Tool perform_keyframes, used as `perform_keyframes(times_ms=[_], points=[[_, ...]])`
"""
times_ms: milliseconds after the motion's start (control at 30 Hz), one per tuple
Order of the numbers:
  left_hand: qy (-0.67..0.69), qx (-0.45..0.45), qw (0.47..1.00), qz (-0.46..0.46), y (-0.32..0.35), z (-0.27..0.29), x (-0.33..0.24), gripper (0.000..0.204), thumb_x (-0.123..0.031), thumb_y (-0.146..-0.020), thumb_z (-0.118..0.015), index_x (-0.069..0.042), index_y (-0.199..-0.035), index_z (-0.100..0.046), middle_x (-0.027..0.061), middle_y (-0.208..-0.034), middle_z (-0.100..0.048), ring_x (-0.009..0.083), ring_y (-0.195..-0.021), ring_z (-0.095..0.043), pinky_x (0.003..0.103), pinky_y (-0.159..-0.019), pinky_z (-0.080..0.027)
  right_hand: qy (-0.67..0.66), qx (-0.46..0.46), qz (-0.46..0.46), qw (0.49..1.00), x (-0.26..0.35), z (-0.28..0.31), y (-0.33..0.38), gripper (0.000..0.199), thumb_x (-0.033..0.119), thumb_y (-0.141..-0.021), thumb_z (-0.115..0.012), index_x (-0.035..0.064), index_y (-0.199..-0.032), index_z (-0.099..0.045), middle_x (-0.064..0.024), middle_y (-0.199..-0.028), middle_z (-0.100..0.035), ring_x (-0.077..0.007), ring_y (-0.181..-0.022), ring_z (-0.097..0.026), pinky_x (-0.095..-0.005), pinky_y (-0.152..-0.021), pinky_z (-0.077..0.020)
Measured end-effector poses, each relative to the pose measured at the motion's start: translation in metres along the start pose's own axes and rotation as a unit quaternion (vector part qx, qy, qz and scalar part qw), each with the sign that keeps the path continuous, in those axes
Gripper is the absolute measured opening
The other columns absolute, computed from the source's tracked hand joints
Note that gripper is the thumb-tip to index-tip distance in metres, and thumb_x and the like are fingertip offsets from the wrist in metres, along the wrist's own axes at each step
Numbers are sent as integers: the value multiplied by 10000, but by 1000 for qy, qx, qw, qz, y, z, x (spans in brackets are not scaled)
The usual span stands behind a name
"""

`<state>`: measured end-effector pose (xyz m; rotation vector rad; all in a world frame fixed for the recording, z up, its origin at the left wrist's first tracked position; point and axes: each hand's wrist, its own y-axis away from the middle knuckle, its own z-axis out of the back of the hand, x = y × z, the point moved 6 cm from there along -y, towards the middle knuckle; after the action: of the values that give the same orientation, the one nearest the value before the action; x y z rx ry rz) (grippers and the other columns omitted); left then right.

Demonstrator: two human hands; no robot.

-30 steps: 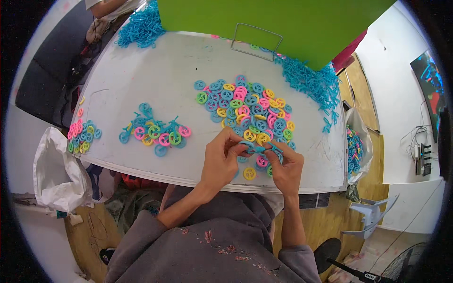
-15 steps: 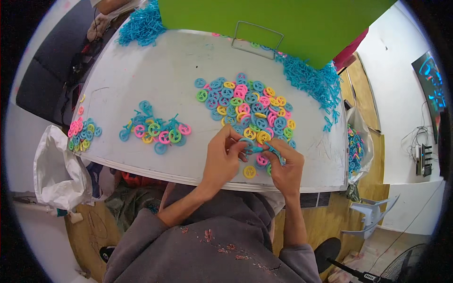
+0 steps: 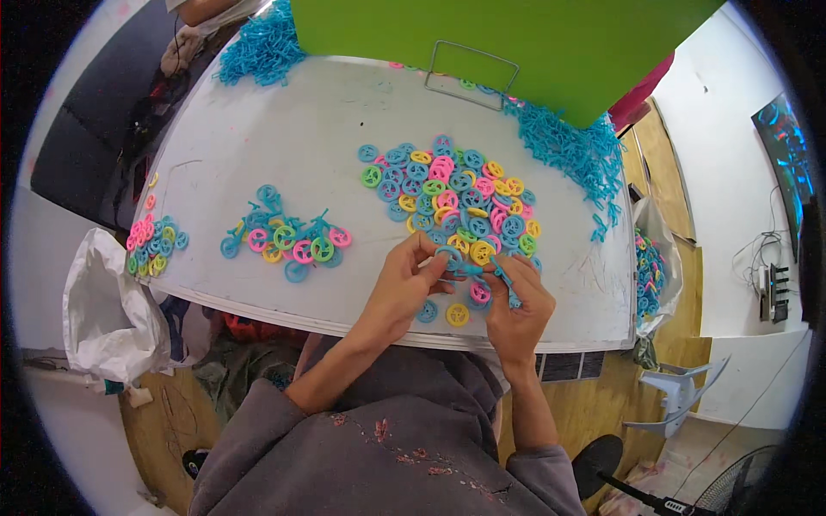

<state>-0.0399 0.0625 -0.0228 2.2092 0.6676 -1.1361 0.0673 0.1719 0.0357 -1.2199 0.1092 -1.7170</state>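
Over the table's front edge, my left hand pinches a small blue plastic toy wheel. My right hand is closed on a blue plastic stem piece, whose end meets the wheel. More blue stem pieces stick out between the right fingers. Exactly how the stem and wheel fit together is hidden by my fingertips. Just beyond my hands spreads a heap of blue, pink, yellow and green wheels. A yellow wheel and a blue wheel lie close below my hands.
Left of the heap sits a group of wheels with stems; more wheels pile at the table's left edge. Blue stem heaps lie at back left and back right. A green panel and wire frame stand behind.
Both hands stay together at nearly the same spot, with the right hand turned slightly and lowered. The blue wheel below the left hand has come into sight.
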Motion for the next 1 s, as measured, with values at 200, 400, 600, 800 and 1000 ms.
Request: perform_keyframes(times_ms=[200,400,600,800,1000], points=[[75,20,996,52,4,-1,7,159,-192,-950,-536,-79,-1056,-503,54,-1015,-622,127,-878,-606,250,-696,-516,18,-19,73,997,11,3,-2,230,-75,-684,-681,-11,-904,-677,-124,-863,-679,-268,-843,-657,-397,-866,-478],[11,-5,999,-44,3,1,-7,47,-35,-943,-487,-71,-925,-462,58,-925,-605,151,-837,-625,275,-658,-526,-23,21,20,999,11,-2,-4,217,-105,-741,-632,-46,-948,-661,-125,-841,-685,-238,-848,-645,-359,-867,-462],[19,-13,1000,-12,3,4,-3,45,-63,-931,-528,-79,-915,-489,47,-912,-616,135,-842,-621,273,-641,-529,-33,27,-34,999,5,-1,-2,211,-99,-736,-650,-46,-940,-656,-116,-831,-685,-230,-857,-632,-328,-816,-476],[85,-17,995,59,5,1,3,64,-145,-937,-558,-101,-952,-514,46,-1001,-636,133,-852,-620,280,-656,-533,-3,4,-6,1000,10,1,-2,212,-101,-732,-651,-41,-935,-661,-113,-829,-685,-233,-851,-632,-334,-790,-482],[6,-38,997,-67,8,-7,-7,96,-144,-936,-552,-61,-970,-519,74,-1029,-651,139,-854,-621,268,-607,-555,-83,35,-125,988,2,0,-1,167,-73,-777,-648,-54,-942,-665,-93,-842,-684,-158,-819,-618,-280,-750,-482]])
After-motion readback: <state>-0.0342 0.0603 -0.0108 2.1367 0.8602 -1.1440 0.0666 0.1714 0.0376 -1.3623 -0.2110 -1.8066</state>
